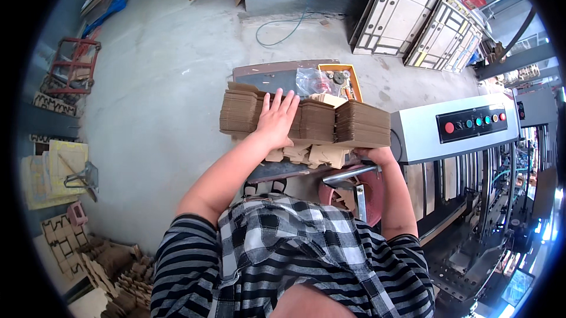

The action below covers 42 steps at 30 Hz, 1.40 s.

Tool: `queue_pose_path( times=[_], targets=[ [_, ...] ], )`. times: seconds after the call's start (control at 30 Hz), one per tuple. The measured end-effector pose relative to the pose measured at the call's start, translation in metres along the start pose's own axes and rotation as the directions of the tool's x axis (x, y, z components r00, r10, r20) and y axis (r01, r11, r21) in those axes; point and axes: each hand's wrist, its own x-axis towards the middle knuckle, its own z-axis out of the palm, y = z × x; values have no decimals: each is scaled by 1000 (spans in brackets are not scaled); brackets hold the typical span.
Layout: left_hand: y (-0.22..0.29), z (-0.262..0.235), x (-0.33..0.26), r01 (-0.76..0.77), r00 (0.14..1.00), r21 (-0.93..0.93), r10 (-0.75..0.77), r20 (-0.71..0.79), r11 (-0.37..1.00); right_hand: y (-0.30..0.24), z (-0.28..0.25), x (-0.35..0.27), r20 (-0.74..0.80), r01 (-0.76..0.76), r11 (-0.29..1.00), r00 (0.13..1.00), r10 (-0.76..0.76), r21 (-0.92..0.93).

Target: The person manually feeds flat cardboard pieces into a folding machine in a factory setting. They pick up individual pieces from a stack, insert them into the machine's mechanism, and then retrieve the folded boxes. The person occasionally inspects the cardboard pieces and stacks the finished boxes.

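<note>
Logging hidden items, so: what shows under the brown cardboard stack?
Tan cardboard pieces show below the near edge of the brown cardboard stack; anything farther under it is covered.

Industrial workshop

A pale console (420, 129) with coloured push buttons (449, 127) marks a factory setting: metal machinery (466, 265) stands on its near side, line-patterned boards (401, 11) lean beyond it, and stacked brown cardboard (361, 124) and grey concrete floor (159, 70) lie to its left.

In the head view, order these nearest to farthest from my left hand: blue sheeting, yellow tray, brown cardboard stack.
1. Brown cardboard stack: touching your left hand.
2. Yellow tray: beyond the stack, toward the right.
3. Blue sheeting: farthest, at the view's upper left.
</note>
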Motion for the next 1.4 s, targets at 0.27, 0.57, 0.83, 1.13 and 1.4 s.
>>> queue_pose_path(
  times=[0.27,0.57,0.83,1.13,1.4],
  targets=[
    [11,14,13,-7,1000,31,6,26,1000,7,8,2,-28,-1,995,1000,4,102],
    [-2,37,8,-37,998,7,37,-58,999,-114,-49,-32,-597,80,936,751,-282,-342],
    [10,20,20,-41,999,14,41,33,999,-176,30,4,8,180,438,931,-365,-881],
    [6,30,11,-24,1000,45,25,0,999,-200,47,21,220,221,222,975,-32,-950],
    [6,36,13,-24,998,73,29,-60,997,-196,44,29,420,419,63,908,3,-906]
  ],
)
